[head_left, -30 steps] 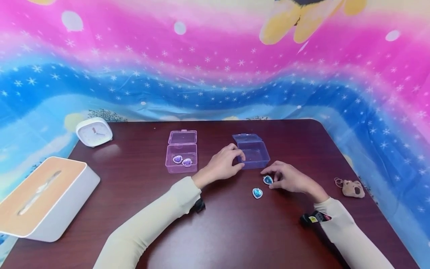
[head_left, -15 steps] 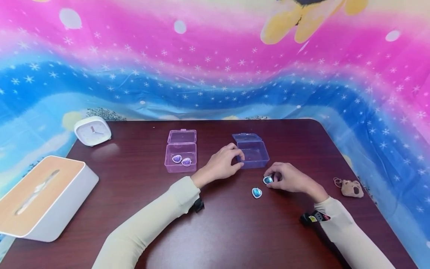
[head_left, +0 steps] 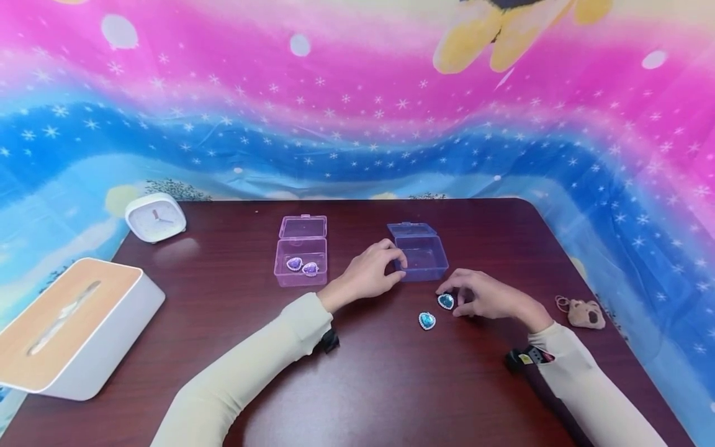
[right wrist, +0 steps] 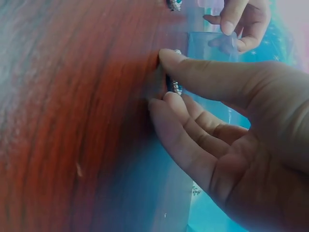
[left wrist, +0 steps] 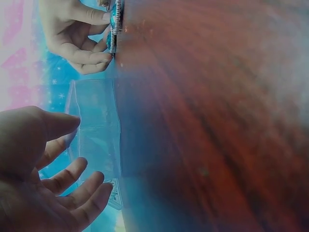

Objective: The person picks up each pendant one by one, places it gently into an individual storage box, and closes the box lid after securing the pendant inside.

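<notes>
In the head view my right hand point(head_left: 486, 295) is low over the table, thumb and fingertips on either side of a teal heart-shaped gem point(head_left: 445, 301) with a sparkling white border. The right wrist view shows a gap between thumb and fingers, with the gem's edge point(right wrist: 175, 86) beyond them. A second heart-shaped gem point(head_left: 427, 320), lighter blue, lies just nearer the person. My left hand point(head_left: 373, 268) has loosely bent, spread fingers beside the left wall of a clear blue plastic box point(head_left: 430, 273), whose lid is tipped back.
To the left stands a clear pink box point(head_left: 301, 281), lid raised, holding two purple heart gems point(head_left: 310, 269). A white clock point(head_left: 156, 217) and a wood-topped tissue box point(head_left: 112, 335) are farther left. A small plush pouch point(head_left: 586, 314) lies near the right edge.
The right thumb and fingers came together around the teal gem, then parted again, the thumb shifting slightly right. The gem stays about where it was. The left hand has not moved.
</notes>
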Motion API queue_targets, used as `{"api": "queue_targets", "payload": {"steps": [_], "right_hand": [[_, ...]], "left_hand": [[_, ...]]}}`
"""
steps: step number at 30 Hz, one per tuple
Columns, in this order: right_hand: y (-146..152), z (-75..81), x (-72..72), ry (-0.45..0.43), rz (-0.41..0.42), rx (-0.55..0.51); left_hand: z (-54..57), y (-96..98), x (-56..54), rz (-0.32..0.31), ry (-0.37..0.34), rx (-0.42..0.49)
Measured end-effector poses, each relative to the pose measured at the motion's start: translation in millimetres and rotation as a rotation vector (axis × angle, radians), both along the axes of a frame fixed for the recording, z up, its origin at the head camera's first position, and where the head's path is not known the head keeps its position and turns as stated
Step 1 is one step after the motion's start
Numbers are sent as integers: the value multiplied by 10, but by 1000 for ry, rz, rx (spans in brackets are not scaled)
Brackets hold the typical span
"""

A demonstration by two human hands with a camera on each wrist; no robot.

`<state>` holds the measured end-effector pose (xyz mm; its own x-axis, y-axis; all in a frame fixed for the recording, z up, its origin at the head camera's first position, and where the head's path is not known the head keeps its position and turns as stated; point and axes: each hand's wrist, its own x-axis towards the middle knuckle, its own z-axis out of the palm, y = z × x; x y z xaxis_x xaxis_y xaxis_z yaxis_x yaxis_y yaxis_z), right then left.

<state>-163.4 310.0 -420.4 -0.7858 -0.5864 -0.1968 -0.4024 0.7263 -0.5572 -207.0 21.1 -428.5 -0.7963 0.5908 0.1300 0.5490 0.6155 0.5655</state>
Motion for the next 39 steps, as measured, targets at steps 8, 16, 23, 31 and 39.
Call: {"api": "queue_targets", "payload": {"steps": [8, 16, 23, 31, 39], "right_hand": [[-29, -5, -19, 56, 20, 7], [-37, 26, -36, 19, 26, 30], [-41, 201, -68, 57, 37, 6], [-85, 464, -160, 212, 35, 11], [-195, 511, -366, 341, -28, -45]], "left_hand": [[0, -19, -10, -3, 4, 5], [-11, -13, -26, -6, 2, 0], [-19, -12, -28, -19, -3, 12], [-28, -16, -37, -22, -2, 15], [-27, -7, -39, -20, 5, -3]]}}
